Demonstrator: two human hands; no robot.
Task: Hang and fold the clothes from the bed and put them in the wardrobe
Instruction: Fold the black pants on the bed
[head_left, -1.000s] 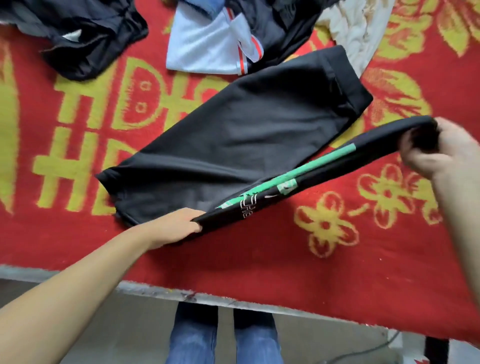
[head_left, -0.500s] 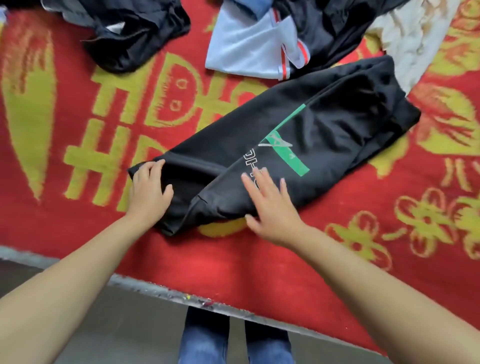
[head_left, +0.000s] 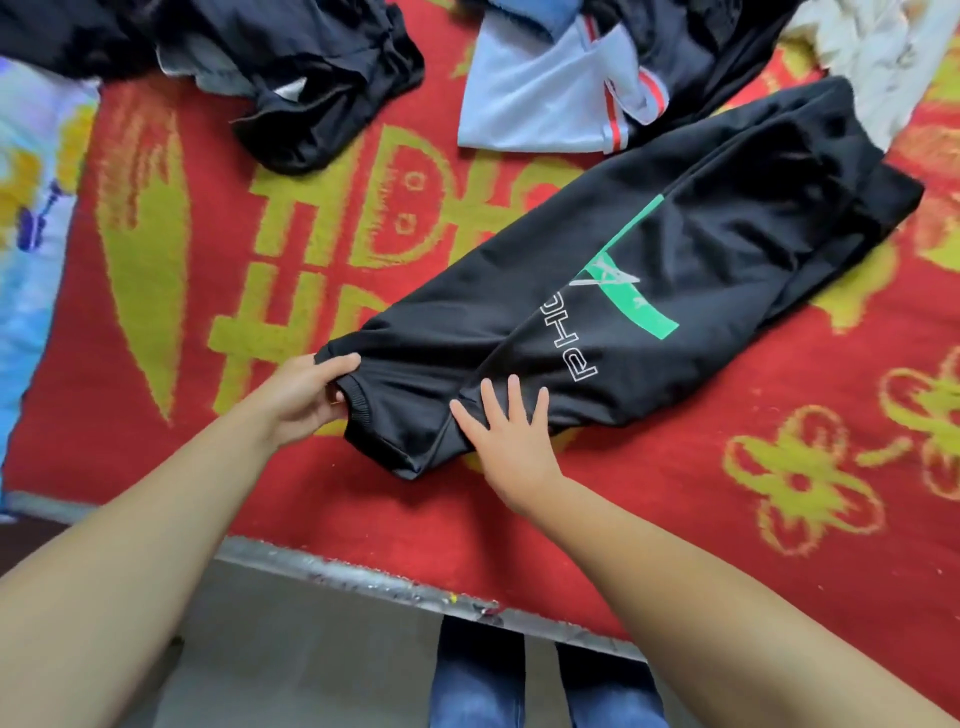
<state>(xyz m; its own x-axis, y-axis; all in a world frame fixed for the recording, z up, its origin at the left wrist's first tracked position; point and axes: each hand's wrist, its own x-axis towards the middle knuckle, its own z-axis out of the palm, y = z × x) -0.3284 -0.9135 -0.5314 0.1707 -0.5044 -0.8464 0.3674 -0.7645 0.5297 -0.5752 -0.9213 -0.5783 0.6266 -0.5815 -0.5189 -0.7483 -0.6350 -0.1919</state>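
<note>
**Black garment flat on bed, both hands on it**

Black garment (head_left: 649, 291) lay diagonally on the red bed cover (head_left: 675, 519), near front edge. Green stripe w/ white outline letters, "PHO" legible, rest unclear. L hand (head_left: 304, 397) pinched the ribbed hem; R hand (head_left: 506, 434) pressed flat, fingers straight. Other clothes (head_left: 322, 88) heaped at far edge.
</note>
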